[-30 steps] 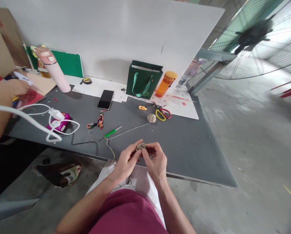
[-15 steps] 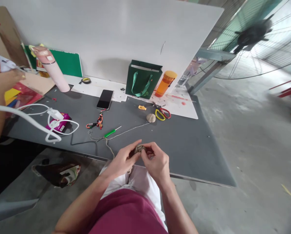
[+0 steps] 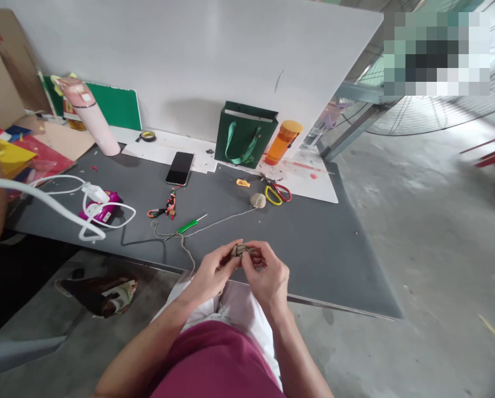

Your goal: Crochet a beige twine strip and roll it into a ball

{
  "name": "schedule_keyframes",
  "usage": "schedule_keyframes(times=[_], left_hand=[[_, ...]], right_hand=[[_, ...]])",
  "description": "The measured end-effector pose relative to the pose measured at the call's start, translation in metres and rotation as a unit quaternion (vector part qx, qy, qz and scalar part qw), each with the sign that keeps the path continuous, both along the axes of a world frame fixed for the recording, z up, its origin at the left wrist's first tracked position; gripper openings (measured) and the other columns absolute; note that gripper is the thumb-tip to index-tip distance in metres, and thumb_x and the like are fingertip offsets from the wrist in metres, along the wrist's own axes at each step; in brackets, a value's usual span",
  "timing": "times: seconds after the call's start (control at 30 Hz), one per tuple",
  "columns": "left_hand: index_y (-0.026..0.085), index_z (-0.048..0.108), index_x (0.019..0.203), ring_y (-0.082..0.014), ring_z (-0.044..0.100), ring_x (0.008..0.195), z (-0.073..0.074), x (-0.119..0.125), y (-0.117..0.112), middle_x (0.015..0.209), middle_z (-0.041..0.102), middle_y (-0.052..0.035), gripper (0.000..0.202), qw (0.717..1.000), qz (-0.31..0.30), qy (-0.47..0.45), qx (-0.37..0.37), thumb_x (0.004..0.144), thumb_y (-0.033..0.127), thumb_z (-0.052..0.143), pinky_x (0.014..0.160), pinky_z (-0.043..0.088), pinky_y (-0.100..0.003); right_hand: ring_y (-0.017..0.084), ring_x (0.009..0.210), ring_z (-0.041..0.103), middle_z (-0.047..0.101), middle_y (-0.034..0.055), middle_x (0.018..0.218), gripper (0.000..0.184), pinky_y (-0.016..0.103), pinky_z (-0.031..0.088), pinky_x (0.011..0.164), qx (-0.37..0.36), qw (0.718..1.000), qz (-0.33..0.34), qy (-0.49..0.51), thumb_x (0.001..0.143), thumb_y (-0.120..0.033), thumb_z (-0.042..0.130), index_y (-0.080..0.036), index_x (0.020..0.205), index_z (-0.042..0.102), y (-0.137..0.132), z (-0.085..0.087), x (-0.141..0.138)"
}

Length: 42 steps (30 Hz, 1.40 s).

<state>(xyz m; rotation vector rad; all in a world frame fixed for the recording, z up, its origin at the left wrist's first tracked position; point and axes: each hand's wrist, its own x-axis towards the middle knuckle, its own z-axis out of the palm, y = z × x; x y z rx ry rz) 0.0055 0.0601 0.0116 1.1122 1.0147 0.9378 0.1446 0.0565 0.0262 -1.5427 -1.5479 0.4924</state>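
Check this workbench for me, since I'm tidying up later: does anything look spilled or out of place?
Red smears and a red blot mark the white sheet just right of the yellow-and-red-handled scissors. They look like spilled, dried paint, though the view can't confirm what they are.

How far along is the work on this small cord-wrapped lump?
Looks done: a tan lump on the tabletop, thin cord leading to it. In hand: a knotted lump between left hand and right hand. Left: loose grey cord beside the green-handled awl.

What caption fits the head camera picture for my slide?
Left hand and right hand pinch a knotted cord piece by a gray table edge.
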Motion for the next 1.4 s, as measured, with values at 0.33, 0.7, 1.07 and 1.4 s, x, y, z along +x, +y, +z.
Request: schedule_keyframes(times=[0.33, 0.7, 1.07, 1.4], left_hand=[[0.018, 0.076, 0.117, -0.0208, 0.065, 0.093, 0.012, -0.017, 0.009, 0.100, 0.073, -0.0079, 0.031, 0.998, -0.064, 0.018, 0.020, 0.094, 0.028, 0.057, 0.086, 0.051, -0.032], [0.018, 0.069, 0.128, -0.0221, 0.063, 0.100, 0.002, -0.002, 0.000, 0.107, 0.066, -0.0096, 0.041, 1.000, 0.005, 0.008, 0.017, 0.089, 0.031, 0.066, 0.091, 0.051, -0.035], [0.016, 0.076, 0.108, -0.0184, 0.061, 0.086, 0.014, -0.011, 0.008, 0.097, 0.068, -0.0060, 0.028, 0.999, -0.017, 0.042, 0.011, 0.089, 0.020, 0.056, 0.079, 0.048, -0.029], [0.020, 0.076, 0.117, -0.0157, 0.055, 0.077, 0.018, -0.018, 0.011, 0.084, 0.058, -0.0012, 0.037, 0.985, -0.083, 0.140, 0.062, 0.089, 0.017, 0.051, 0.067, 0.040, -0.026]], right_hand=[[0.014, 0.056, 0.066, 0.074, 0.0013, 0.073, 0.012, 0.023, 0.055, 0.055, -0.047, 0.996, 0.077, 0.010, 0.080, -0.024, 0.055, -0.023, 0.085, 0.065, 0.002, 0.004, 0.007], [0.018, 0.057, 0.071, 0.075, 0.0023, 0.068, 0.011, 0.029, 0.060, 0.058, -0.092, 0.991, -0.006, 0.094, 0.080, -0.033, 0.059, -0.023, 0.081, 0.061, 0.003, 0.000, -0.001], [0.017, 0.056, 0.069, 0.074, 0.0047, 0.071, 0.025, 0.027, 0.056, 0.052, -0.168, 0.969, 0.093, 0.156, 0.085, -0.047, 0.060, -0.022, 0.085, 0.059, 0.005, 0.005, 0.007], [0.014, 0.051, 0.065, 0.071, 0.0000, 0.064, 0.010, 0.022, 0.053, 0.050, -0.130, 0.984, 0.114, 0.036, 0.078, -0.031, 0.056, -0.023, 0.083, 0.060, 0.005, 0.009, 0.009]])
